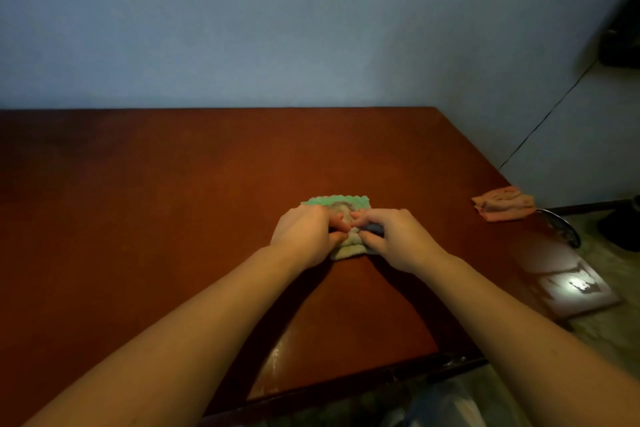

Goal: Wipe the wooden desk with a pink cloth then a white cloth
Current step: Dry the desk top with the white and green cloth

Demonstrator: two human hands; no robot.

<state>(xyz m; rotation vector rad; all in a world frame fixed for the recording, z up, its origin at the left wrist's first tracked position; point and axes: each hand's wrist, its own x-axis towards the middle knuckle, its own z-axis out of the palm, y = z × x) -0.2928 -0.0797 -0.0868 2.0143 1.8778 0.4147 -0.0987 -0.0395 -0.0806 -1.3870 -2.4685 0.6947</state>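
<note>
Head view: both forearms reach straight out, left hand (304,236) and right hand (394,239) knuckles-up side by side. Their fingers (337,226) are curled in, pinching a folded whitish cloth (348,250) with a green scalloped edge, mid-way across the bench (138,201). It's glossy reddish wood. A crumpled pink cloth (504,203) sits well apart by the right edge.

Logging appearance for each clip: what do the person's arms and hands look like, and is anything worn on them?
The left hand and right hand are bare, with no gloves. The left forearm and right forearm are bare too, no sleeve in view down to the frame's edge. No watch, bracelet or ring shows, though the picture is dim and soft.
</note>
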